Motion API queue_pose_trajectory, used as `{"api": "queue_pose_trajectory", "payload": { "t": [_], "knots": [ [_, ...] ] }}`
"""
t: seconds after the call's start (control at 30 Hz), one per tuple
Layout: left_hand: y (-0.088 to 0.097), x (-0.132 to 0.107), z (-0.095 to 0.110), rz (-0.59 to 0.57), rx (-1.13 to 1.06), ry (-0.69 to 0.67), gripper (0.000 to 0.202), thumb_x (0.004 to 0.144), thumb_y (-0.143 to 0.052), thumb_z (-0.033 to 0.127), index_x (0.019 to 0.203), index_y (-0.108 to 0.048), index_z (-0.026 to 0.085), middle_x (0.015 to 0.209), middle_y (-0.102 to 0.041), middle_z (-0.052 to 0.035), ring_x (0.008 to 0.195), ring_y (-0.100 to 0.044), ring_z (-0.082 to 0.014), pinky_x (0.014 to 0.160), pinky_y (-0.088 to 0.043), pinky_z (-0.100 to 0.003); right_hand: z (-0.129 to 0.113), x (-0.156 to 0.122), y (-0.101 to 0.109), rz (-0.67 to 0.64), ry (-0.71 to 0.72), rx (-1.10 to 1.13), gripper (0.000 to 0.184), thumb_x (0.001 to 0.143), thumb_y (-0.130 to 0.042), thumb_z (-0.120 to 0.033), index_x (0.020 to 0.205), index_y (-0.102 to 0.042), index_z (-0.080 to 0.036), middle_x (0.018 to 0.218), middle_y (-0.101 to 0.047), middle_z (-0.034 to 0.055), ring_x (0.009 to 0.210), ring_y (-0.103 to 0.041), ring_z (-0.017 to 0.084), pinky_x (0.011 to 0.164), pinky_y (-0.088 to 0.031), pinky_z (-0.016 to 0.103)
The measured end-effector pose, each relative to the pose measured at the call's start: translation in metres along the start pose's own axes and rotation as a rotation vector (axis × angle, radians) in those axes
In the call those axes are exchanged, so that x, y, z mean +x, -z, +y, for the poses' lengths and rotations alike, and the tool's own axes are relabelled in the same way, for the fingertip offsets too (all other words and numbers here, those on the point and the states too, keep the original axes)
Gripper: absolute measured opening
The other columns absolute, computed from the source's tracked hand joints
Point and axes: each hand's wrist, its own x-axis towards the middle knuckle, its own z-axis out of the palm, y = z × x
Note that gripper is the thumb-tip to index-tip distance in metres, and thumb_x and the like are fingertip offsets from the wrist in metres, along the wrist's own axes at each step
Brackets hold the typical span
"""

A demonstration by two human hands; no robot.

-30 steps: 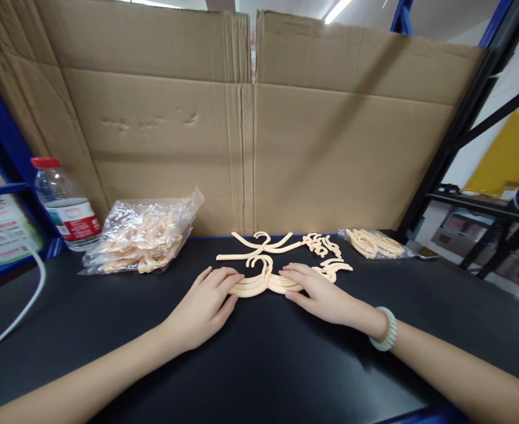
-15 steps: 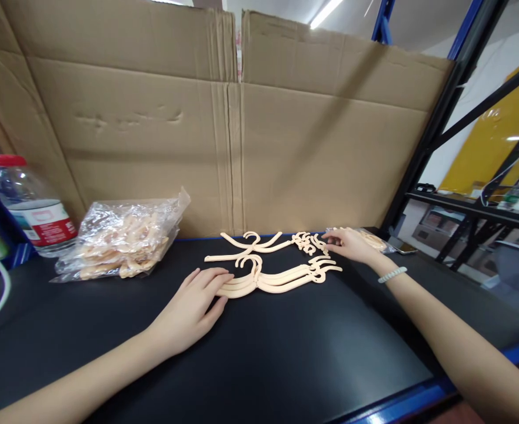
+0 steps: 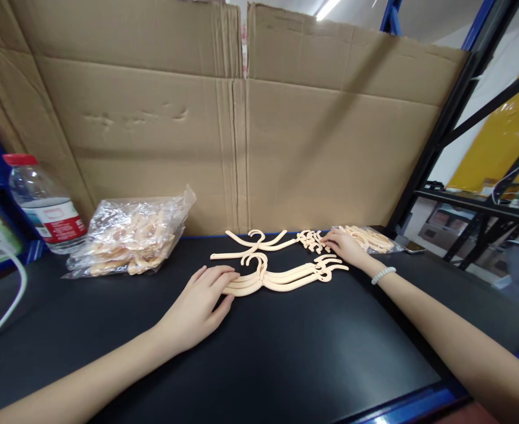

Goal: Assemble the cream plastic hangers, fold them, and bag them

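Observation:
Several cream plastic clothes hangers (image 3: 286, 284) lie nested in a row on the black table, hooks toward the back. My left hand (image 3: 206, 297) is closed lightly over their left ends, fingers across the top and thumb on the near side. Behind them lie more loose hanger parts (image 3: 253, 242), some crossing each other. At the right of these is a small heap of cream plastic pieces (image 3: 309, 239). My right hand (image 3: 344, 246) reaches down to the heap's right side with fingertips drawn together; what they pinch, if anything, is hidden.
At the left stand a plastic bottle with a red cap (image 3: 50, 209) and a clear bag of cream parts (image 3: 131, 235). Another bag of parts (image 3: 372, 240) lies behind my right hand, near a phone-like object (image 3: 412, 248). A cardboard wall (image 3: 330, 147) closes the back.
My right hand has lowered onto the small pieces and its fingers have drawn together. My left hand stays on the hangers. The whole view has shifted slightly.

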Motion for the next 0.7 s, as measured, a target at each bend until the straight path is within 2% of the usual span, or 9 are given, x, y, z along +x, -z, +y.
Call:
{"api": "queue_pose_trajectory", "payload": {
  "t": [0.2,0.37,0.57,0.7],
  "knots": [
    [0.002,0.002,0.002,0.01,0.002,0.001,0.033,0.091,-0.042,0.028,0.12,-0.055,0.024,0.126,-0.06,-0.0098,0.117,-0.056,-0.0273,0.108,-0.033,-0.055,0.003,0.001,-0.001,0.038,0.002,0.009,0.025,0.091,-0.046,-0.018,0.095,-0.07,-0.018,0.094,-0.064,0.0095,0.09,-0.06,0.024,0.085,-0.05,0.042],
    [0.003,0.002,0.002,0.013,-0.004,0.001,0.033,0.09,-0.043,0.028,0.12,-0.056,0.024,0.126,-0.06,-0.0096,0.117,-0.057,-0.0276,0.108,-0.034,-0.055,0.003,0.0,0.008,-0.001,0.016,0.024,0.024,0.09,-0.049,-0.022,0.1,-0.07,-0.018,0.093,-0.065,0.01,0.088,-0.06,0.024,0.083,-0.051,0.042],
    [0.003,0.002,0.004,0.001,0.0,0.009,0.033,0.09,-0.043,0.027,0.12,-0.055,0.023,0.125,-0.06,-0.0095,0.118,-0.056,-0.0274,0.108,-0.034,-0.056,0.004,-0.002,0.007,-0.054,0.038,0.059,0.038,0.082,-0.041,-0.006,0.1,-0.072,-0.02,0.103,-0.064,0.0096,0.099,-0.06,0.023,0.093,-0.049,0.042],
    [0.003,0.002,0.004,0.005,0.003,0.009,0.033,0.09,-0.043,0.027,0.12,-0.055,0.023,0.126,-0.06,-0.0094,0.118,-0.056,-0.0275,0.108,-0.034,-0.055,0.004,-0.002,0.002,-0.061,0.033,0.073,0.043,0.078,-0.041,-0.002,0.103,-0.071,-0.02,0.106,-0.063,0.0094,0.103,-0.059,0.023,0.096,-0.048,0.043]
  ]
}}
